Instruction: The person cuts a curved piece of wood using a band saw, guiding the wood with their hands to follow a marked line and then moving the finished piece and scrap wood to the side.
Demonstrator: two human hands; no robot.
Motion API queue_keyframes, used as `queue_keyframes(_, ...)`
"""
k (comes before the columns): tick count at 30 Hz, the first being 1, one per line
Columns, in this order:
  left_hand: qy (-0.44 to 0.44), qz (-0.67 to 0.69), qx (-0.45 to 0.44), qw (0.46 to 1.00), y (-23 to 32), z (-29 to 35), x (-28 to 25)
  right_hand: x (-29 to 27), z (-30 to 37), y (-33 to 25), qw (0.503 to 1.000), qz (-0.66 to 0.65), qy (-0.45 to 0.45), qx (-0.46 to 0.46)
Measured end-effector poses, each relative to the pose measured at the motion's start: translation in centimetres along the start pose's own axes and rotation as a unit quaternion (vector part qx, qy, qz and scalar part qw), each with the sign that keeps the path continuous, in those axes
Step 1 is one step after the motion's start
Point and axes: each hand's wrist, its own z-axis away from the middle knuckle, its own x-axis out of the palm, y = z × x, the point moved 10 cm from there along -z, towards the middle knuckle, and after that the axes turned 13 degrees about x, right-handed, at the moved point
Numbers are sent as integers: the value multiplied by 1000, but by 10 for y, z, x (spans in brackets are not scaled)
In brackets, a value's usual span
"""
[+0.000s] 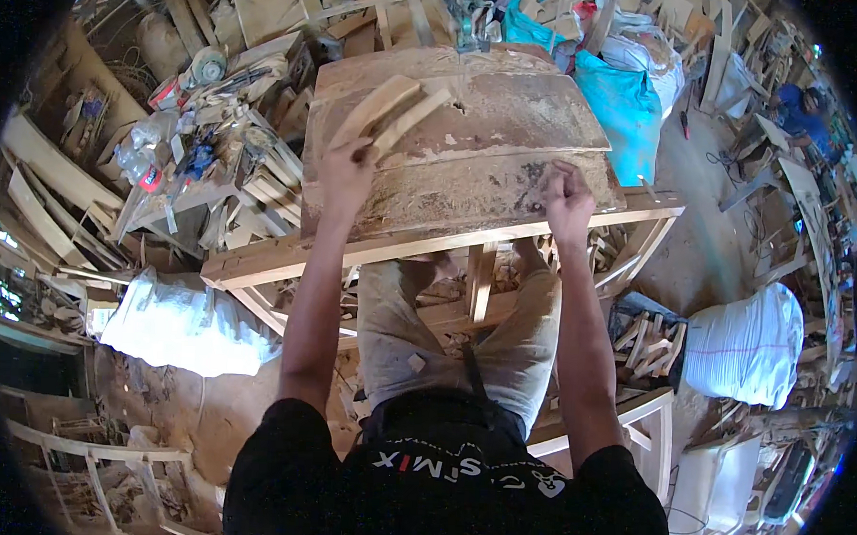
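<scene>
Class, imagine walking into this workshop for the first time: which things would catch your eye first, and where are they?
In the centre, the sawdust-covered workbench draws the eye, with the left hand gripping pale wooden pieces and the right hand resting on the bench's near edge. Behind it stands a bright turquoise sack, and white sacks lie on the floor at either side.

White sacks (746,343) (187,324), a blue bag (627,109) and wood offcuts (650,339) lie around the floor.
</scene>
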Motion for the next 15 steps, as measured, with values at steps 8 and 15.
queue_keyframes(8,71,225,-24,971,54,110,-32,-14,111,-23,953,-168,-163,194)
queue_keyframes(15,-13,117,169,979,137,150,-38,-32,128,-38,884,-270,-247,290)
